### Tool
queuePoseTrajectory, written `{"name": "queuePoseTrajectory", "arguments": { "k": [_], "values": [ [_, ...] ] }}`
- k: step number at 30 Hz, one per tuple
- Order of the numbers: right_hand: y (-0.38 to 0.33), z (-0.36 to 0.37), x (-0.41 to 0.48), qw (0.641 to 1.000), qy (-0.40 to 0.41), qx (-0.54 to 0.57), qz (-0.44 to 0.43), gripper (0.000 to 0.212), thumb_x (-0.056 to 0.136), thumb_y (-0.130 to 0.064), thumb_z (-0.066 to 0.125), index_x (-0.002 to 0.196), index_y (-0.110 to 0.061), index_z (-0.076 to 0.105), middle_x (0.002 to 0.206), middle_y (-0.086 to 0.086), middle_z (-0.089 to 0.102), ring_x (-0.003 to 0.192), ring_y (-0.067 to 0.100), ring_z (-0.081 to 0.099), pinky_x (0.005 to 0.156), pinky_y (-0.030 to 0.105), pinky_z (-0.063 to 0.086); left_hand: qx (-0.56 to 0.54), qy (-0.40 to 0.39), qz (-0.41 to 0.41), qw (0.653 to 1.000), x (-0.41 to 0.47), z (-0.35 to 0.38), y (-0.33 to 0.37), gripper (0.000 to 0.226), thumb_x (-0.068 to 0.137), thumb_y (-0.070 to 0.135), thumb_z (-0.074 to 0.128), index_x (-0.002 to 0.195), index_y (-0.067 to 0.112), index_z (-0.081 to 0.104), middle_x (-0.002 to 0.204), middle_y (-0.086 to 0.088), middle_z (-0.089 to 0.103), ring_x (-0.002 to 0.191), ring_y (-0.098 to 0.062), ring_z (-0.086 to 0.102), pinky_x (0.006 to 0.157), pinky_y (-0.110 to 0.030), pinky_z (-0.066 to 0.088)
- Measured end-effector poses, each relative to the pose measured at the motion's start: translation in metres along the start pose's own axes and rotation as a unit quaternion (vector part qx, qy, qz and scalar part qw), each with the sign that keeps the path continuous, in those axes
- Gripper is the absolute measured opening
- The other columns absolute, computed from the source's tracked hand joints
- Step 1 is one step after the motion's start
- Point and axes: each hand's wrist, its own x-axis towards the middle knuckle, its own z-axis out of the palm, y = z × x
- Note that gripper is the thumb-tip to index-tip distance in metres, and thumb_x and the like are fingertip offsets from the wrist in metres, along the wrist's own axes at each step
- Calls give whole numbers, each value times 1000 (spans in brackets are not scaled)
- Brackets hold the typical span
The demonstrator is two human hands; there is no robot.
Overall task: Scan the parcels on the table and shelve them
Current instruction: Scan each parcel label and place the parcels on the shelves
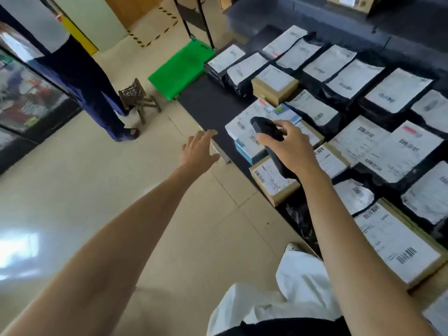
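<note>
Our right hand (289, 151) grips a black handheld scanner (265, 129) over the black table (208, 105). Our left hand (200, 150), fingers spread, hovers beside its bare corner.

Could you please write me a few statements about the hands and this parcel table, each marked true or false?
1. The right hand grips a black scanner. True.
2. The left hand holds a parcel. False: it is open and holds nothing, near the edge of the table.
3. The scanner is held over a white-and-blue parcel. True.
4. The flat object beyond the table's far end is red. False: it is green.
</note>
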Motion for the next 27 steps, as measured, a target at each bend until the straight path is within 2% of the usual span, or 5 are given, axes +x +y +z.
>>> {"name": "queuePoseTrajectory", "arguments": {
  "k": [6,11,16,22,27],
  "values": [
    [13,7,59,997,10,1,81,57,87,-47,69,135,-20,54,117,-2,60,102,17,56,83,33,45,8,-61,73,995,88,25,14,63,90,31,69,145,29,38,151,-2,38,135,-28,39,110,-50,33],
    [5,6,107,987,93,14,133,59,86,-51,69,134,-20,54,119,-2,61,108,20,60,93,41,51,33,-92,145,985,176,21,8,61,93,29,65,147,30,36,152,-2,36,137,-31,37,109,-53,33],
    [-11,29,133,966,175,51,181,54,86,-54,69,130,-24,58,112,-1,68,92,20,67,84,42,56,88,-123,255,955,240,21,15,65,92,27,63,149,29,31,150,-4,33,129,-34,42,98,-48,41],
    [-9,75,131,937,230,71,252,56,84,-57,69,131,-30,56,114,-4,66,90,17,67,81,40,56,116,-251,297,914,246,68,22,89,89,47,66,156,27,11,163,-7,5,142,-35,23,106,-51,36],
    [5,91,114,919,256,72,293,59,83,-58,69,135,-32,54,117,-6,65,90,17,67,81,41,57,93,-266,271,920,239,90,25,106,88,50,66,157,20,-9,164,-5,-16,148,-41,7,112,-54,29]
  ]
}}
